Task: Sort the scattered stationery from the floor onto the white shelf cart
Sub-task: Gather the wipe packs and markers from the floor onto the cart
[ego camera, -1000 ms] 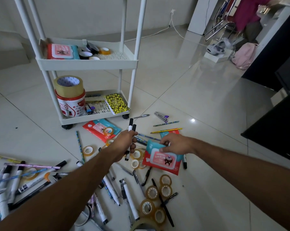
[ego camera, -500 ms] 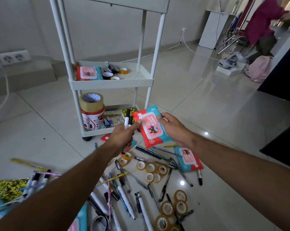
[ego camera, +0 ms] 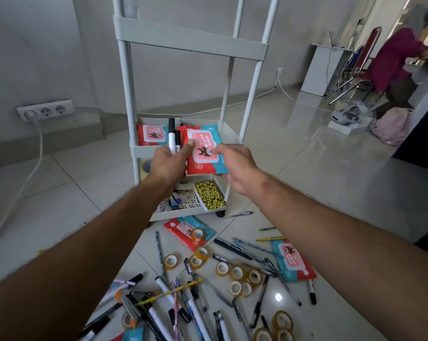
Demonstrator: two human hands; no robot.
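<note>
My left hand point(ego camera: 169, 163) grips two black-and-white markers point(ego camera: 172, 136) upright, and its thumb touches a red-and-teal wipes pack point(ego camera: 203, 156). My right hand point(ego camera: 235, 166) holds that pack by its right side, over the front rim of the white shelf cart's point(ego camera: 139, 150) middle shelf. A second wipes pack point(ego camera: 151, 135) lies on that shelf at the left. Lower down, a yellow patterned notebook point(ego camera: 209, 195) lies on the bottom shelf. Two more wipes packs point(ego camera: 183, 228) point(ego camera: 292, 260), several tape rolls point(ego camera: 236, 273) and many pens and markers point(ego camera: 181, 301) are scattered on the floor.
A wall socket strip point(ego camera: 45, 110) with a cable hanging from it is at the left. At the far right are a person in magenta point(ego camera: 392, 62), a chair and a pink bag point(ego camera: 392, 125). Dark furniture point(ego camera: 427, 134) lines the right edge.
My right hand picked the wipes pack up off the floor. Both hands then rose and moved forward to the cart's middle shelf, the left still carrying the markers.
</note>
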